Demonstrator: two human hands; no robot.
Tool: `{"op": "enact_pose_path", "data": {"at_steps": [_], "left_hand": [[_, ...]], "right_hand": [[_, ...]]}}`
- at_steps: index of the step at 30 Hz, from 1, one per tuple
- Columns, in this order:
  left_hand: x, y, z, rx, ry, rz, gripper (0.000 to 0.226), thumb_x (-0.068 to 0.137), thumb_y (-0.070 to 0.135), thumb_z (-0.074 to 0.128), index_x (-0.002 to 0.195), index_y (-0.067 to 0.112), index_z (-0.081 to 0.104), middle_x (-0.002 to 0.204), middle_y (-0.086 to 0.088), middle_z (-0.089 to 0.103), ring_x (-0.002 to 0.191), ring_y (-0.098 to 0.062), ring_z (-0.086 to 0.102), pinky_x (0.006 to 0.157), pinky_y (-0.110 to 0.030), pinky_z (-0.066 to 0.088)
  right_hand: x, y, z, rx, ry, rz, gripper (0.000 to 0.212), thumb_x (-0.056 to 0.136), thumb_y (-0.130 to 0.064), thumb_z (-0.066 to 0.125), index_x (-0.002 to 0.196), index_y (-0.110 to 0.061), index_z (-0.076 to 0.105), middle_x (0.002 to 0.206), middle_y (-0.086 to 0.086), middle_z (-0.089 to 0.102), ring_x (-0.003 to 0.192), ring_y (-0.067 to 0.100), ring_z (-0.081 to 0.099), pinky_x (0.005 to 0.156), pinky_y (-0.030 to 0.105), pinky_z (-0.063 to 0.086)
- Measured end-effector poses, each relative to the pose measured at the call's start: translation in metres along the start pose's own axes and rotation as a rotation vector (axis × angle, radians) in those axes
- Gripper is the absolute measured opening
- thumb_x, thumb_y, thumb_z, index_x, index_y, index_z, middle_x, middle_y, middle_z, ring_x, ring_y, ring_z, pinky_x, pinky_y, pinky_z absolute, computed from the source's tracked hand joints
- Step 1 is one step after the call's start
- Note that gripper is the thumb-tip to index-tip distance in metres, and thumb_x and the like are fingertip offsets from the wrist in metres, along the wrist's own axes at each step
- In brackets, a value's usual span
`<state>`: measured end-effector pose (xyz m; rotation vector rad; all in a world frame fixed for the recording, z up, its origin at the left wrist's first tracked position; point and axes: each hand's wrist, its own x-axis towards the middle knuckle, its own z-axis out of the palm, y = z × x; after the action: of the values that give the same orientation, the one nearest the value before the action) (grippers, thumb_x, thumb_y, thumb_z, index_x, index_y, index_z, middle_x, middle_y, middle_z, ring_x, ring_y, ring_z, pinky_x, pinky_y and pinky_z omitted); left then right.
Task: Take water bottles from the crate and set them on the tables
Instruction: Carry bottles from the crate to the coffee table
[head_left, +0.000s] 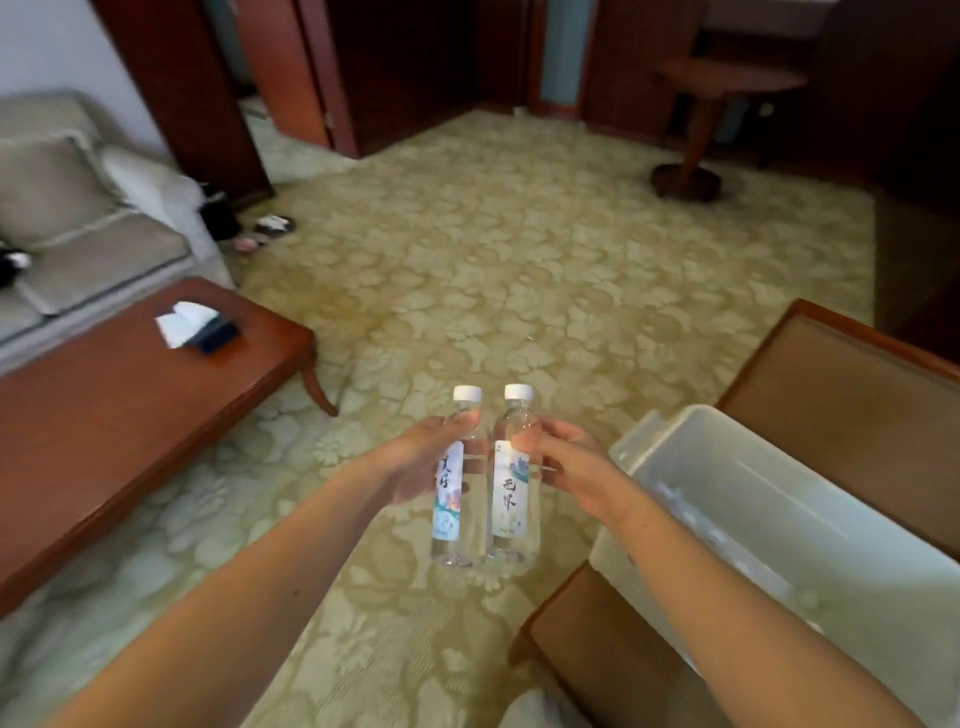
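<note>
- Sofa on the far left, pale grey with cushions, sitting right behind the long table.
- That long table is dark reddish wood. The only thing on it is a tissue box with white paper sticking out, near its far end.
- A few slippers lie on the carpet past the sofa's end, too blurry for us to count.
- Our left hand is wrapped around the left bottle, fingers curled round its upper half just under the neck.
- The left bottle is upright with a white cap, clear water and a pale label with writing. It's held in the air over the carpet, between the two tables.
- The right bottle looks the same and is also upright. It's just beside the left one, and we can't tell if they actually touch.
- Our right hand grasps the right bottle around the shoulder, thumb on the near side.
- The crate is a white plastic tub just right of our right forearm. It sits on the right-side table, and what's inside is too smeared to make out.
- Far back on the right there's a round table on a pedestal foot, dark wood, well away from everything else.
</note>
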<state>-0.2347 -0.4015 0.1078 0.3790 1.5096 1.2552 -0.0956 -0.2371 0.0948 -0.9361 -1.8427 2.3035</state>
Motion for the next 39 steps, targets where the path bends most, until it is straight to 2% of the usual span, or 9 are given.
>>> {"op": "enact_pose_path", "data": {"at_steps": [3, 7, 10, 14, 18, 22, 29, 33, 39], "left_hand": [[-0.051, -0.009, -0.042, -0.151, -0.035, -0.044, 0.048, 0.1, 0.043, 0.048, 0.133, 0.009, 0.053, 0.141, -0.015, 0.055, 0.12, -0.028, 0.058, 0.089, -0.042, 0.053], [-0.115, -0.029, -0.091, -0.259, -0.03, -0.051, 0.053, 0.097, 0.036, 0.051, 0.143, 0.009, 0.045, 0.146, -0.014, 0.051, 0.137, -0.03, 0.046, 0.112, -0.05, 0.036], [-0.155, -0.044, -0.114, -0.308, 0.091, -0.017, 0.061, 0.091, 0.031, 0.062, 0.144, 0.007, 0.044, 0.14, -0.013, 0.057, 0.132, -0.029, 0.052, 0.104, -0.046, 0.045], [-0.191, -0.063, -0.139, -0.298, 0.27, 0.035, 0.053, 0.089, 0.034, 0.065, 0.135, 0.011, 0.055, 0.133, -0.014, 0.063, 0.126, -0.032, 0.058, 0.103, -0.048, 0.049], [-0.215, -0.079, -0.163, -0.334, 0.449, 0.028, 0.069, 0.074, 0.04, 0.081, 0.133, 0.012, 0.057, 0.134, -0.014, 0.061, 0.125, -0.035, 0.057, 0.091, -0.042, 0.056], [-0.232, -0.083, -0.185, -0.401, 0.622, 0.05, 0.069, 0.07, 0.03, 0.08, 0.13, 0.007, 0.055, 0.126, -0.012, 0.065, 0.107, -0.028, 0.063, 0.074, -0.035, 0.059], [-0.245, -0.078, -0.226, -0.364, 0.869, 0.133, 0.077, 0.05, 0.042, 0.09, 0.116, 0.013, 0.063, 0.098, -0.001, 0.074, 0.089, -0.017, 0.07, 0.081, -0.035, 0.058], [-0.246, -0.074, -0.246, -0.373, 0.988, 0.173, 0.076, 0.056, 0.039, 0.093, 0.119, 0.009, 0.062, 0.098, -0.001, 0.075, 0.089, -0.016, 0.071, 0.076, -0.033, 0.057], [-0.249, -0.083, -0.273, -0.408, 1.2, 0.207, 0.082, 0.048, 0.055, 0.088, 0.113, 0.011, 0.066, 0.111, -0.008, 0.074, 0.103, -0.024, 0.07, 0.094, -0.045, 0.055]], "right_hand": [[0.001, -0.004, 0.054, -0.081, -0.131, 0.011, 0.052, 0.068, -0.026, 0.086, 0.117, -0.019, 0.069, 0.107, 0.005, 0.076, 0.097, 0.022, 0.072, 0.081, 0.031, 0.055], [0.001, -0.008, 0.122, -0.161, -0.248, 0.015, 0.052, 0.066, -0.026, 0.085, 0.116, -0.022, 0.07, 0.103, 0.0, 0.077, 0.093, 0.016, 0.071, 0.08, 0.028, 0.05], [0.003, -0.01, 0.167, -0.222, -0.329, 0.024, 0.061, 0.06, -0.028, 0.087, 0.118, -0.021, 0.069, 0.102, -0.002, 0.077, 0.093, 0.015, 0.07, 0.079, 0.028, 0.051], [0.01, -0.013, 0.213, -0.321, -0.425, 0.046, 0.049, 0.071, -0.022, 0.085, 0.118, -0.024, 0.069, 0.105, -0.005, 0.076, 0.103, 0.015, 0.07, 0.096, 0.038, 0.049], [0.026, -0.018, 0.255, -0.404, -0.541, 0.047, 0.05, 0.071, -0.024, 0.085, 0.117, -0.027, 0.068, 0.106, -0.008, 0.076, 0.104, 0.014, 0.069, 0.087, 0.033, 0.049], [0.051, -0.021, 0.296, -0.426, -0.612, 0.062, 0.053, 0.07, -0.02, 0.086, 0.118, -0.027, 0.064, 0.112, -0.004, 0.074, 0.097, 0.013, 0.071, 0.082, 0.03, 0.05], [0.1, -0.041, 0.362, -0.442, -0.793, 0.073, 0.054, 0.071, -0.01, 0.085, 0.118, -0.016, 0.06, 0.102, -0.001, 0.077, 0.087, 0.013, 0.074, 0.067, 0.027, 0.056], [0.126, -0.054, 0.394, -0.441, -0.885, 0.067, 0.056, 0.071, -0.008, 0.085, 0.119, -0.012, 0.059, 0.108, 0.002, 0.076, 0.096, 0.019, 0.074, 0.066, 0.029, 0.059], [0.153, -0.059, 0.441, -0.477, -1.01, 0.093, 0.057, 0.07, -0.006, 0.086, 0.12, -0.008, 0.059, 0.109, 0.005, 0.075, 0.099, 0.024, 0.073, 0.068, 0.031, 0.062]]}}
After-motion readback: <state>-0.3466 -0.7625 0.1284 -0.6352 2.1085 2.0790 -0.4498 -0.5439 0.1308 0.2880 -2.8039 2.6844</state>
